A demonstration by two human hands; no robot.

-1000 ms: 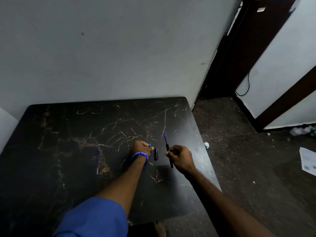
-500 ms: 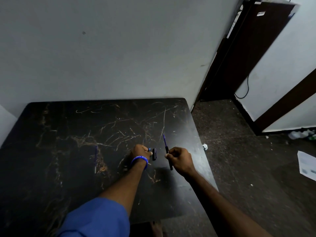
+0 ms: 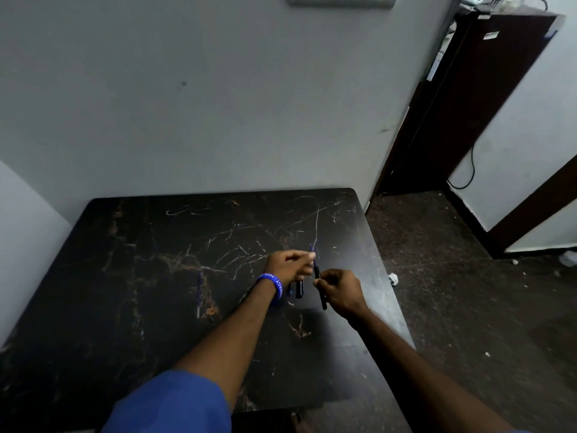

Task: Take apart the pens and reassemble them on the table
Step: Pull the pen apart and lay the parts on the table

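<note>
My right hand grips a black pen barrel that points away from me over the dark table. A thin blue refill sticks out of the barrel's far end. My left hand, with a blue wristband, pinches that refill near its tip. Just below my left hand lie a black pen cap and a small blue part on the table. Another blue pen lies alone on the table to the left.
The table stands against a grey wall; its right edge drops to a dark floor with scraps of litter. A dark wooden cabinet stands at the back right.
My left hand has moved up and right from beside the cap to the blue refill and pinched it. My right hand holds the barrel as before. The camera view has tilted upward.
</note>
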